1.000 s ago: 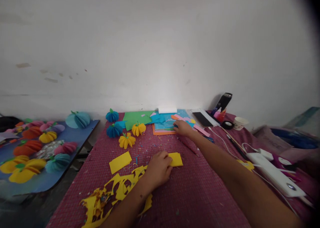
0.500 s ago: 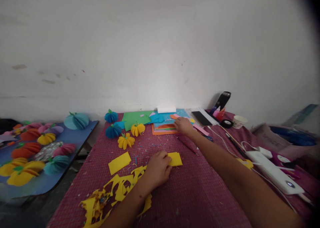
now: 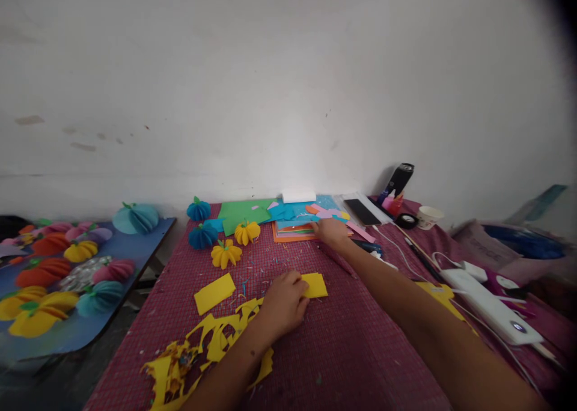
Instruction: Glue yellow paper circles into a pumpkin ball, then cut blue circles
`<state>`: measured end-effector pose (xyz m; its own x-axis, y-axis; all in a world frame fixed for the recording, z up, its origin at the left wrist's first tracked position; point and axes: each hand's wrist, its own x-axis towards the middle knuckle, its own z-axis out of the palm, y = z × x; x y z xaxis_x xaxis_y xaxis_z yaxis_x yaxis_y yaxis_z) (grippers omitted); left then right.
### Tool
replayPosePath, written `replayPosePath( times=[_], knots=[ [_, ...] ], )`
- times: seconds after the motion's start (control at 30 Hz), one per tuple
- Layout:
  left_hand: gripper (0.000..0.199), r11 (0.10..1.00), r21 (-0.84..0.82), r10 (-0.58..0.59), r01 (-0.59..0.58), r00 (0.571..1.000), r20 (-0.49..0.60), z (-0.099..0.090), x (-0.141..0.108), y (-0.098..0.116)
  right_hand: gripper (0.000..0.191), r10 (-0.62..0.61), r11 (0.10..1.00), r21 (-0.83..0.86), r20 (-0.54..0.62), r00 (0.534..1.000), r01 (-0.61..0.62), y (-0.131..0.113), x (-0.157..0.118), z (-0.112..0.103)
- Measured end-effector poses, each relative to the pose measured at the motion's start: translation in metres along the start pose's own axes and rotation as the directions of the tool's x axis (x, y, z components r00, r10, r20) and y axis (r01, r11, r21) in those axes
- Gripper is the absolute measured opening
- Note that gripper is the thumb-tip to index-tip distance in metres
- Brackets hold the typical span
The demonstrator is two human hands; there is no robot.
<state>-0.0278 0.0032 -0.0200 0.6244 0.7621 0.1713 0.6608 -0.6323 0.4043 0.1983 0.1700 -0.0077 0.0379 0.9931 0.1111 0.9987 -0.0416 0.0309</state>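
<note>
My left hand [image 3: 285,300] rests on the table with its fingers curled over the end of a folded yellow paper piece [image 3: 315,285]. A second yellow paper rectangle [image 3: 215,294] lies flat to its left. Yellow paper offcuts [image 3: 220,339] with cut-out holes spread beside and under my left forearm. My right hand [image 3: 332,232] reaches to the near edge of a stack of coloured paper sheets [image 3: 293,232]; its fingers are bent, and what they grip, if anything, is hidden. Just below that hand lies a dark, slim pen-like stick [image 3: 337,259].
Yellow paper pumpkins [image 3: 226,254] and blue ones [image 3: 202,235] stand at the back left near green paper [image 3: 243,216]. More paper pumpkins fill a blue side table [image 3: 153,237]. Along the right are a phone [image 3: 362,212], a paper cup [image 3: 429,217], a bottle [image 3: 400,178] and a white power strip [image 3: 491,306].
My right hand has drawn slightly nearer at the paper stack, uncovering pink scraps behind it. More of the yellow paper by the right forearm shows. The left hand stays on the folded yellow paper.
</note>
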Motion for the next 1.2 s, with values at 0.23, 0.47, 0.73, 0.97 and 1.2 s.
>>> replayPosePath(
  times=[0.23,0.47,0.73,0.97,1.2],
  knots=[
    [0.012,1.000,0.009,-0.001,0.001,1.000,-0.005,0.000,0.000,0.000,0.048,-0.034,0.999,0.010,0.033,0.999,0.033,-0.002,-0.004,0.002],
    [0.014,1.000,0.003,0.010,-0.010,1.000,-0.003,-0.002,0.000,0.000,0.043,-0.074,0.997,-0.018,0.026,0.997,0.075,-0.001,-0.010,0.003],
    [0.013,1.000,0.004,0.007,-0.007,1.000,0.000,0.000,0.000,0.000,0.047,-0.103,0.994,-0.039,0.028,0.994,0.104,-0.002,-0.017,0.001],
    [0.015,1.000,0.007,0.012,-0.012,1.000,-0.025,0.003,0.000,-0.003,0.046,-0.127,0.990,-0.056,0.038,0.991,0.129,-0.003,-0.021,-0.004],
    [0.014,1.000,0.005,0.009,-0.009,1.000,-0.014,0.002,0.001,-0.002,0.045,-0.135,0.989,-0.063,0.038,0.990,0.137,-0.002,-0.024,-0.006]
  ],
)
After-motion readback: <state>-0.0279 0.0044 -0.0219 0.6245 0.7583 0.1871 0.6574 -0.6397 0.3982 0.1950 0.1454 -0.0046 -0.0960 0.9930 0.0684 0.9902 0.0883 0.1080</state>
